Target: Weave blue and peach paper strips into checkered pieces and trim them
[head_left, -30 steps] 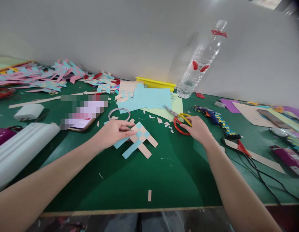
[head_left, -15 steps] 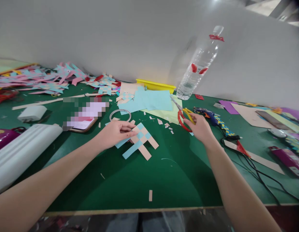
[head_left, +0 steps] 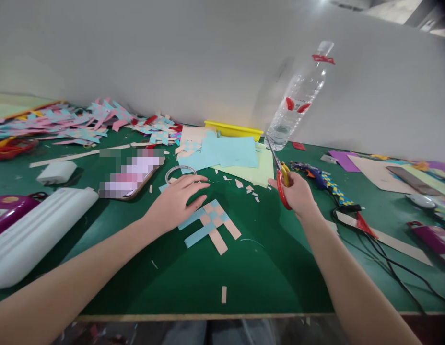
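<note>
Left hand opens, fingers now apart at ten o'clock of blue-and-peach woven paper piece, contact unclear. Right hand, clamped on red-and-yellow-handled metal scissors, lifts, pointing them toward eleven. Weave lies on green tabletop; looks light, thin, easily creased: best pinched at checkered centre, not loose tails.

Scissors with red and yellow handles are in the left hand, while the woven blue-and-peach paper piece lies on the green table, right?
The side is wrong: the head view shows the scissors in the right hand. The woven blue-and-peach paper piece does lie on the green table.
</note>
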Tool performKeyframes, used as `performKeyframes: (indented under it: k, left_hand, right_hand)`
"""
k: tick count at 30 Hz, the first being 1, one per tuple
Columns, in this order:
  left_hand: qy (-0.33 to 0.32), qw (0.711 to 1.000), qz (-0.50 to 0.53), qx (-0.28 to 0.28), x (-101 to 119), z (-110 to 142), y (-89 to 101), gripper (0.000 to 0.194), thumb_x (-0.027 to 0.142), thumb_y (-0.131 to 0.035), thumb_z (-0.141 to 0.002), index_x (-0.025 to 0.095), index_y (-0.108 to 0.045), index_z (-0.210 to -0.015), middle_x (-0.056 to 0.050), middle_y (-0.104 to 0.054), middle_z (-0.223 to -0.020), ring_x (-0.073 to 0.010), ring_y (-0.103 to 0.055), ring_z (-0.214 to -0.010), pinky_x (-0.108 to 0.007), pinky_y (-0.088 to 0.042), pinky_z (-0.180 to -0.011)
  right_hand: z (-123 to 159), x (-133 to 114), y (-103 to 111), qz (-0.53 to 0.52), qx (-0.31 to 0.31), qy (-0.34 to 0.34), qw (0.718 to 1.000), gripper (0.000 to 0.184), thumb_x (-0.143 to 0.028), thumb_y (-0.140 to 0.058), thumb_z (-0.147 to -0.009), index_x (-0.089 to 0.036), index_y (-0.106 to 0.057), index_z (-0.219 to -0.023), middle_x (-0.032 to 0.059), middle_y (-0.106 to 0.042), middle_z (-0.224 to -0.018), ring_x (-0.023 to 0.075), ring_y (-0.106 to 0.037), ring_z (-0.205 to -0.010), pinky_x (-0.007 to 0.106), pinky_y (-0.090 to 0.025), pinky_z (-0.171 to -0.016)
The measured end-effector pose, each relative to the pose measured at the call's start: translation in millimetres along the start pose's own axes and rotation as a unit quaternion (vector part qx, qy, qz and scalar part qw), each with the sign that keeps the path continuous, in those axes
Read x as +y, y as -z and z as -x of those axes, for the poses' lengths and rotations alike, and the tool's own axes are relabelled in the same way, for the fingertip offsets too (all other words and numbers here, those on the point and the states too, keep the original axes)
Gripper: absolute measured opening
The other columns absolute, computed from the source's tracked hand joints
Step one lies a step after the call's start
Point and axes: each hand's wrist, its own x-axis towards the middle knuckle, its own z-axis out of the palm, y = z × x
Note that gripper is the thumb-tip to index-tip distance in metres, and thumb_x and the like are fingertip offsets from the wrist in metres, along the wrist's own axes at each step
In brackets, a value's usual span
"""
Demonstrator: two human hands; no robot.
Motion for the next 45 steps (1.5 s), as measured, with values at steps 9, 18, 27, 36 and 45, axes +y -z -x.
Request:
performKeyframes:
  k: [9,18,27,36,45]
  left_hand:
    - [0.031,0.981,-0.123,-0.144,-11.8,-53.8,-7.2,0.067,0.055,-0.028,-0.096,0.008,-0.034,-0.144,-0.016,-0.038,-0.148,-0.0278,-0.030,-0.139,-0.042,-0.024,-0.114]
    - [0.114,0.968,-0.172,-0.145,-59.6,-99.8,-55.1,0.073,0.058,-0.023,-0.094,0.005,-0.034,-0.144,-0.023,-0.033,-0.149,-0.0362,-0.021,-0.141,-0.056,-0.009,-0.113]
    - [0.088,0.978,-0.145,-0.124,-48.3,-106.7,-57.4,0.065,0.055,-0.024,-0.094,0.009,-0.042,-0.138,-0.021,-0.043,-0.140,-0.0359,-0.034,-0.133,-0.054,-0.009,-0.112]
    - [0.107,0.983,-0.110,-0.102,-38.9,-126.9,-60.4,0.060,0.055,-0.024,-0.095,0.017,-0.037,-0.140,-0.017,-0.031,-0.148,-0.0373,-0.043,-0.125,-0.061,-0.006,-0.110]
    - [0.052,0.990,-0.068,-0.108,-24.6,-125.3,-54.5,0.060,0.052,-0.025,-0.097,0.014,-0.033,-0.142,-0.018,-0.028,-0.151,-0.0337,-0.027,-0.138,-0.056,-0.009,-0.113]
  right_hand:
    - [0.1,-1.9,0.2,0.086,0.023,0.002,0.996,0.042,-0.053,-0.071,-0.062,-0.021,-0.056,-0.083,0.0014,-0.053,-0.082,0.0125,-0.045,-0.057,0.030,-0.039,-0.057]
    - [-1.2,1.5,2.2,0.097,0.026,0.029,0.995,0.028,-0.041,-0.067,-0.065,-0.021,-0.055,-0.081,0.0006,-0.052,-0.080,0.0112,-0.042,-0.055,0.029,-0.036,-0.053]
    - [-2.3,7.5,-3.0,0.105,0.023,0.057,0.993,0.028,-0.040,-0.064,-0.066,-0.021,-0.056,-0.084,0.0032,-0.053,-0.088,0.0144,-0.047,-0.064,0.028,-0.037,-0.056]
    - [-1.2,6.9,-3.5,0.104,0.015,0.068,0.992,0.025,-0.037,-0.063,-0.066,-0.020,-0.057,-0.084,0.0038,-0.053,-0.088,0.0148,-0.047,-0.064,0.028,-0.036,-0.055]
    - [-3.4,11.5,-3.7,0.103,0.013,0.059,0.993,0.026,-0.040,-0.063,-0.066,-0.021,-0.056,-0.082,0.0030,-0.051,-0.086,0.0138,-0.046,-0.061,0.028,-0.037,-0.055]
